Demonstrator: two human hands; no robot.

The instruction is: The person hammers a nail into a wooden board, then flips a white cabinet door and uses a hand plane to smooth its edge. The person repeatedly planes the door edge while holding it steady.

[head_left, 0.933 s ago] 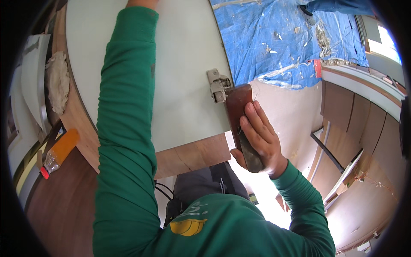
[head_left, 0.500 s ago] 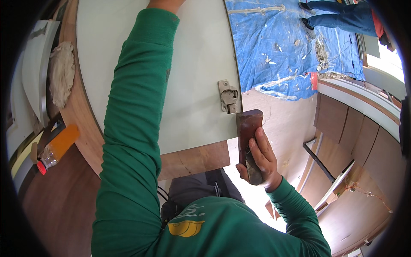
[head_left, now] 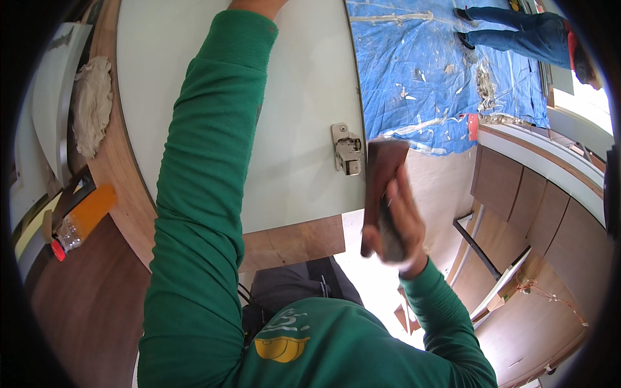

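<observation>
My right hand [head_left: 407, 216] is wrapped round a long dark brown wooden block [head_left: 383, 171], blurred by motion. The block stands along the right edge of a white door panel [head_left: 297, 84], beside a metal cabinet hinge [head_left: 348, 152] fixed near that edge. Whether the block touches the edge, I cannot tell. My left arm reaches forward across the panel. Only the wrist end of my left hand [head_left: 259, 6] shows at the top of the picture, with its fingers out of view.
The panel lies on a wooden board [head_left: 294, 242]. Left of it are a crumpled cloth [head_left: 94, 107] and a bottle of orange liquid [head_left: 87, 216]. A blue tarp [head_left: 414, 64] covers floor at the far right, where another person [head_left: 524, 39] stands. Brown cabinets [head_left: 517, 187] line the right.
My right hand and the wooden block have moved forward along the panel's right edge, up to beside the hinge. My left arm stays nearly where it was.
</observation>
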